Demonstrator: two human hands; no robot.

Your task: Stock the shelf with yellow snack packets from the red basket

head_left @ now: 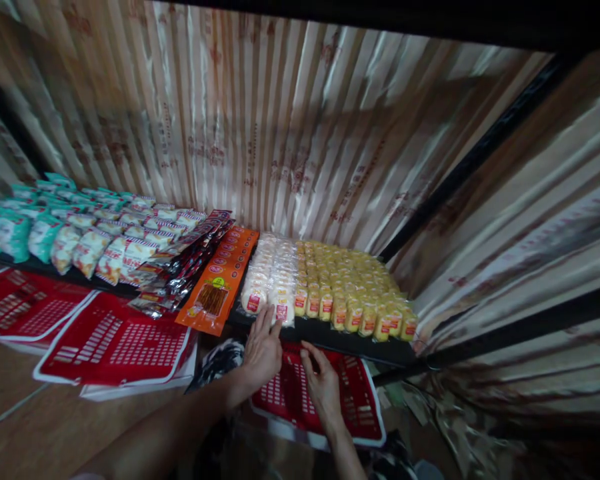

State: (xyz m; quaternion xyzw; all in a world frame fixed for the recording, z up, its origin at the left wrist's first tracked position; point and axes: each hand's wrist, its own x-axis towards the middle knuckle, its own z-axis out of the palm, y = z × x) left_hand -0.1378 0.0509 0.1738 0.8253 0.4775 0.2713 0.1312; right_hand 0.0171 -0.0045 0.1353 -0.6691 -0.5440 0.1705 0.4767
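Observation:
My left hand reaches to the shelf's front edge, its fingers stretched out against the front of the white wrapped snack packs. It touches them without gripping. My right hand hangs lower, in front of the shelf edge, fingers loosely bent with a gap between thumb and forefinger. Nothing shows in it. Just beyond it stand tight rows of yellow wrapped snack packs, side by side with the white ones. To the left of the white packs lies a flat orange snack packet.
Dark red shiny packets, white snack bags and teal bags fill the black shelf leftward. Red perforated panels hang below its edge. A black diagonal bar and striped curtain bound the right and back.

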